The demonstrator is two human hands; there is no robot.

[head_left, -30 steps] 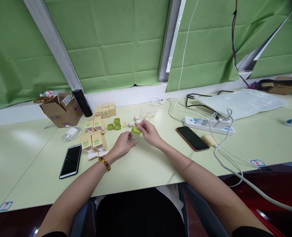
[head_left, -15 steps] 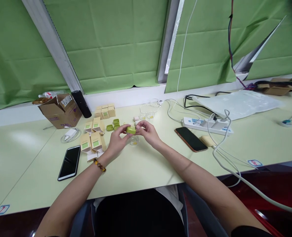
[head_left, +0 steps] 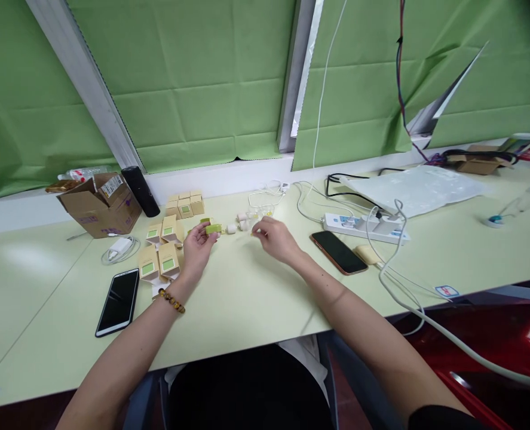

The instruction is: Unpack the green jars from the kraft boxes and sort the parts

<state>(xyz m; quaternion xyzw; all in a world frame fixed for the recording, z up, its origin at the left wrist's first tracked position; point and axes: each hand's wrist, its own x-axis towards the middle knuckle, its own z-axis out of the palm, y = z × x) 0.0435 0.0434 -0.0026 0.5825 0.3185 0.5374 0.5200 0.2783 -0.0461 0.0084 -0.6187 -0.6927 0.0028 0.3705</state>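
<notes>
My left hand holds a small olive-green plastic case between thumb and fingers, just above the table. Part of another green case shows behind those fingers. My right hand is closed in a pinch over the table, and a tiny yellowish bit shows at its fingertips; what it is I cannot make out. Small white cylinder-like pieces lie between the two hands. Beyond the right hand sit clear plastic pieces with yellow spots, partly hidden by its fingers.
Open small cartons stand left of my left hand, with closed cartons behind. A white-framed phone lies at left, a dark phone at right. Further around are a power strip, a cardboard box and a black cylinder.
My hands have moved apart; the left carries the green case leftward, the right has let go of it. The clear piece in front of the hands is gone from its spot.
</notes>
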